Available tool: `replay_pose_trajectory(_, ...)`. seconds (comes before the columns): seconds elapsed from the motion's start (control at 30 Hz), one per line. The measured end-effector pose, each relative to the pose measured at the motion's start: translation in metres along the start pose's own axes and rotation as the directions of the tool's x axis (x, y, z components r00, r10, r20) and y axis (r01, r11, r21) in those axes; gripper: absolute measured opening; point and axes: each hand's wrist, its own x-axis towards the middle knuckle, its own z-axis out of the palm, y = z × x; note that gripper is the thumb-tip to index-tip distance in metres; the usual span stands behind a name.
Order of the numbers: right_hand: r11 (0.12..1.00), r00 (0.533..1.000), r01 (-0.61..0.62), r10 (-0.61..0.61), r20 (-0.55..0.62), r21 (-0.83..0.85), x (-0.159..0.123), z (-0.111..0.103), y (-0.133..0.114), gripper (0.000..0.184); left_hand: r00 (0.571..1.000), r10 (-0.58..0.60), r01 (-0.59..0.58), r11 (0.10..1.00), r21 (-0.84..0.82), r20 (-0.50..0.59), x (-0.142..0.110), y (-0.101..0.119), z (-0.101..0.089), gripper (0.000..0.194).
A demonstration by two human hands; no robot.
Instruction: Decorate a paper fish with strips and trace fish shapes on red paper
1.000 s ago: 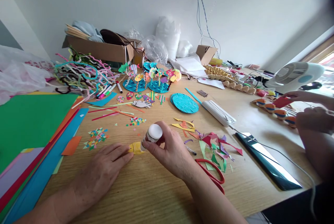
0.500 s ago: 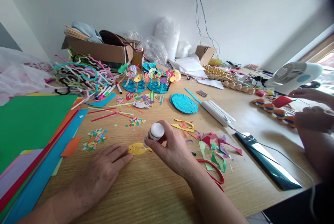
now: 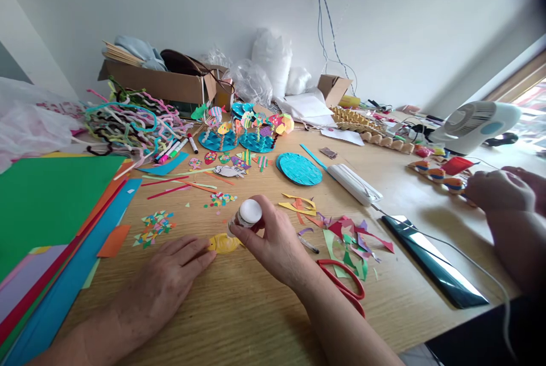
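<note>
Fish, yellow, flat on table, lower centre of frame; left hand: fingers extended, close together, tips on fish's left end; right hand: fingers gripping tilted bottle over right end; apparent step: bottle application to fish; further stroke would call for fish pinned flat, bottle tilt steady; scissors lower right of centre.

This looks like a craft workspace, at a light wooden table. Bright green paper sheets lie at nine o'clock, tangled multicoloured fuzzy pipe cleaners at ten, red-handled scissors at four, and turquoise round bases bearing paper fish at twelve.
</note>
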Motion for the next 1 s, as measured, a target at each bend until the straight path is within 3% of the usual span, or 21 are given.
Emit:
replay_pose_trajectory(0.23, 0.998, 0.998, -0.059, 0.059, -0.014, -0.028, 0.0, -0.006, 0.006, 0.017, 1.0, 0.017, -0.017, 1.0, 0.001, 0.023, 0.001, -0.001, -0.003, 0.047)
replay_pose_trajectory(0.53, 0.999, 0.999, -0.036, 0.036, -0.013, -0.005, 0.001, -0.002, 0.003, 0.016, 0.999, 0.044, -0.043, 0.998, 0.046, -0.026, 0.005, -0.001, -0.006, 0.045)
replay_pose_trajectory(0.77, 0.999, 0.998, 0.027, -0.029, 0.052, 0.041, -0.001, 0.004, -0.003, 0.017, 0.999, 0.05, -0.049, 0.998, 0.04, -0.021, 0.004, -0.001, -0.004, 0.041)
replay_pose_trajectory(1.0, 1.0, 0.999, -0.022, 0.021, 0.031, 0.013, -0.002, -0.003, -0.001, 0.016, 0.999, 0.032, -0.032, 0.998, 0.051, -0.004, 0.005, 0.002, -0.007, 0.045)
